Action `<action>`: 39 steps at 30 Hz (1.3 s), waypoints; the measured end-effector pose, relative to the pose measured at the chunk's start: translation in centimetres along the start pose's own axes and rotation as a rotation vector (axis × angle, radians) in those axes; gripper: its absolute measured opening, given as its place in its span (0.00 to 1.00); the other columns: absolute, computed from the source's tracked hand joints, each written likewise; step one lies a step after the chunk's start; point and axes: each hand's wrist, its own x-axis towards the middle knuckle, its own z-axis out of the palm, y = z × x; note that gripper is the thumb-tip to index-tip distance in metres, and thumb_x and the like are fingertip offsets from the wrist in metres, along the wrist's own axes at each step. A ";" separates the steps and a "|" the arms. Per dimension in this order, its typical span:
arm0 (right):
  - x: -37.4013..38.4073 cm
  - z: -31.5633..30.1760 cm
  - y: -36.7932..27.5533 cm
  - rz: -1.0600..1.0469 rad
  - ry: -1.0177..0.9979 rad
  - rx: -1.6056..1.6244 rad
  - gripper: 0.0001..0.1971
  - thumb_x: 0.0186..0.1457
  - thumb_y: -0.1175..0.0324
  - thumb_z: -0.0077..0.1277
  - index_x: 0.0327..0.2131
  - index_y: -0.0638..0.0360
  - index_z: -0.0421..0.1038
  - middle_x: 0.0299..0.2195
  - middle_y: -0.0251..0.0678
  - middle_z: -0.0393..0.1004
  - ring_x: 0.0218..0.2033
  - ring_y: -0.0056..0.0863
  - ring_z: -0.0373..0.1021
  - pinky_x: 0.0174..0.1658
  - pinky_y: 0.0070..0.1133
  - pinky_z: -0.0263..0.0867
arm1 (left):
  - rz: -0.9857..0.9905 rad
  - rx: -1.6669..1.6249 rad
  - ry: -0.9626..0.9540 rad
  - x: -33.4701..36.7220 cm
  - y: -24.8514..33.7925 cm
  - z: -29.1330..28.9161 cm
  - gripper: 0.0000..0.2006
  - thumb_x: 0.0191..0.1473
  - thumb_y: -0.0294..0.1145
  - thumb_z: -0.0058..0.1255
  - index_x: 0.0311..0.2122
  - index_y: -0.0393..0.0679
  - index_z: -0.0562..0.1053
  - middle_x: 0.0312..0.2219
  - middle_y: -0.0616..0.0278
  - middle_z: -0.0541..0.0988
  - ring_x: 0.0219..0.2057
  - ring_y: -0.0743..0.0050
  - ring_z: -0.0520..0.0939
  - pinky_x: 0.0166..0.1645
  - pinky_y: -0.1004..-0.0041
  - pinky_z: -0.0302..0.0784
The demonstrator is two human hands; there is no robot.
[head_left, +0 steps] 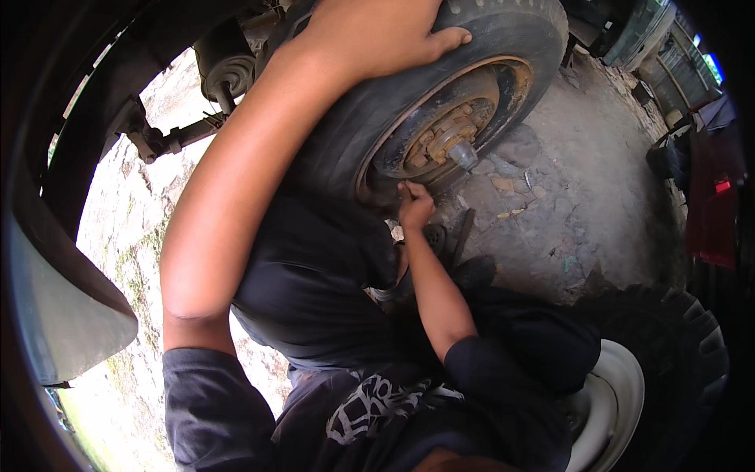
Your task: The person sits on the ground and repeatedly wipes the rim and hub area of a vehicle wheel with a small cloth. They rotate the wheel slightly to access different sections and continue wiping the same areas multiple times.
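Note:
A large black tyre [330, 141] stands upright before me, mounted on a rusty wheel rim [515, 82] with a brown, dirty hub [452, 138] at its centre. My left hand [385, 35] grips the top of the tyre, thumb stretched over the sidewall; its other fingers are cut off by the upper edge. Low down, my right hand [417, 207] is closed, its fingertips at the lower edge of the rim. What lies between those fingers, if anything, is too small to make out.
Dark vehicle parts and a cylindrical canister [224, 67] hang at the upper left. A bar-like piece [464, 236] lies by my right wrist. Debris [515, 189] litters the grey ground beyond the hub. Behind my right elbow is another wheel with a white rim [629, 377].

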 end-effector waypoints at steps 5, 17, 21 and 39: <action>2.8 -0.3 3.6 0.124 0.073 -0.011 0.10 0.52 0.71 0.72 0.38 0.61 0.85 0.33 0.43 0.86 0.34 0.34 0.83 0.42 0.30 0.76 | 0.013 -0.024 0.020 0.3 0.3 0.2 0.37 0.57 0.45 0.62 0.68 0.40 0.65 0.68 0.36 0.66 0.70 0.37 0.66 0.74 0.51 0.61; 1.1 1.9 7.0 0.239 0.094 0.427 0.09 0.58 0.74 0.69 0.41 0.66 0.83 0.33 0.33 0.83 0.30 0.19 0.72 0.36 0.21 0.69 | 0.025 -0.049 0.039 0.3 0.4 0.6 0.37 0.57 0.44 0.62 0.67 0.39 0.65 0.67 0.36 0.66 0.69 0.37 0.66 0.74 0.51 0.61; -1.3 2.6 2.9 0.375 -0.017 0.520 0.10 0.57 0.74 0.70 0.41 0.65 0.84 0.38 0.38 0.86 0.40 0.25 0.79 0.46 0.25 0.74 | 0.035 -0.002 0.050 -0.5 -0.3 0.4 0.37 0.57 0.44 0.62 0.67 0.38 0.65 0.67 0.35 0.66 0.69 0.37 0.67 0.74 0.51 0.61; -0.9 3.8 4.8 0.382 0.121 0.553 0.11 0.53 0.75 0.73 0.39 0.66 0.85 0.37 0.39 0.87 0.37 0.21 0.79 0.46 0.23 0.75 | 0.035 0.062 -0.031 0.1 0.5 -0.7 0.39 0.57 0.46 0.63 0.68 0.39 0.65 0.67 0.38 0.67 0.69 0.39 0.68 0.73 0.53 0.63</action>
